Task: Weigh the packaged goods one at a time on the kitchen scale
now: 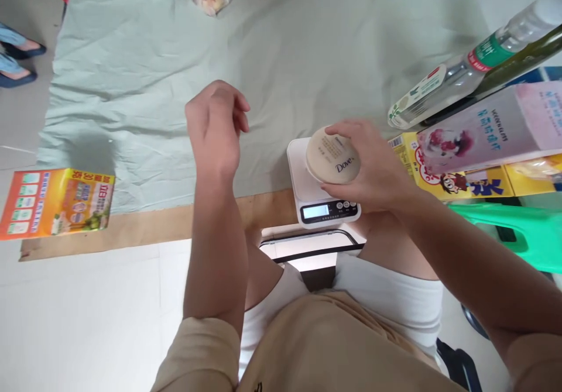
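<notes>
My right hand (pixel 366 161) grips a round cream-coloured Dove jar (pixel 332 157) by its edges, thumb on the near side and fingers on the far side. The jar is over the platform of a white kitchen scale (pixel 298 172); whether its full weight rests there I cannot tell. The scale's small display is lit, but its reading is too faint to make out. Left of the scale, my left hand (pixel 216 123) hovers over the cloth with its fingers curled in, and nothing shows in it.
A green-grey cloth (pixel 281 58) covers the table. An orange-yellow box (pixel 61 202) stands at the left edge. On the right lie a clear bottle (pixel 456 73), a pink-grey box (pixel 487 126), yellow packages (pixel 474 184) and a green plastic stool (pixel 527 234). A small wrapped packet (pixel 212 0) lies far back.
</notes>
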Tool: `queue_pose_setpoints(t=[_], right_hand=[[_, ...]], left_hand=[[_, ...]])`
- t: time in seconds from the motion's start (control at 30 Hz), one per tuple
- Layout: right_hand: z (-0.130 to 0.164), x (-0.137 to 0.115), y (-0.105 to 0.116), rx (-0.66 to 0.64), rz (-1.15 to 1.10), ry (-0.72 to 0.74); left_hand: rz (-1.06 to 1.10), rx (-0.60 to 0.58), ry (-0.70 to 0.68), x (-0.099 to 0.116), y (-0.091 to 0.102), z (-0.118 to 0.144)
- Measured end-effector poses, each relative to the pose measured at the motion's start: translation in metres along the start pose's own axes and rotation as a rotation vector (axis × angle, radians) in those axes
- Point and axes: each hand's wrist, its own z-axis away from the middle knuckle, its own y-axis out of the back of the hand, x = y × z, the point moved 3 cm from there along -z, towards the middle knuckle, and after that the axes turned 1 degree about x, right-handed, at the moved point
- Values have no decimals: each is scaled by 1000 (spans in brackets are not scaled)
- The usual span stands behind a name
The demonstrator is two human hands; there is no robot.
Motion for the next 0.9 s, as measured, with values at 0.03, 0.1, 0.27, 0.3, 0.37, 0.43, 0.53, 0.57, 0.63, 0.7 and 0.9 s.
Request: queue_pose_setpoints(t=[0.03,0.1,0.27,0.3,0.37,0.43,0.53,0.57,0.63,0.7,0.9], right_hand=[[0,-1,-2,-5,-13,-8],[0,-1,-4,-23,-24,-20],[6,18,-4,20,-155,45],[9,24,-7,72,-228,59],[16,39,-16,260,-339,23],[26,55,-30,499,-338,-75],[39,71,-50,656,-276,-124],[42,75,-53,658,-257,-129],[45,82,-55,608,-193,-179],[44,88,-54,540,-131,-237],[44,92,-59,456,-105,-250]], left_hand=[[-27,-28,-57,0,-3,2],[-75,-98,-193,1,-6,8],[-93,-218,-299,-5,-11,21],[-91,-229,-304,-9,-13,22],[-96,-236,-349,-19,-20,21],[-122,-267,-403,-31,-29,19],[-158,-293,-439,-43,-39,14],[-154,-288,-435,-44,-41,12],[-149,-286,-432,-44,-42,9],[-130,-283,-416,-41,-40,10],[-59,-227,-431,-33,-32,20]])
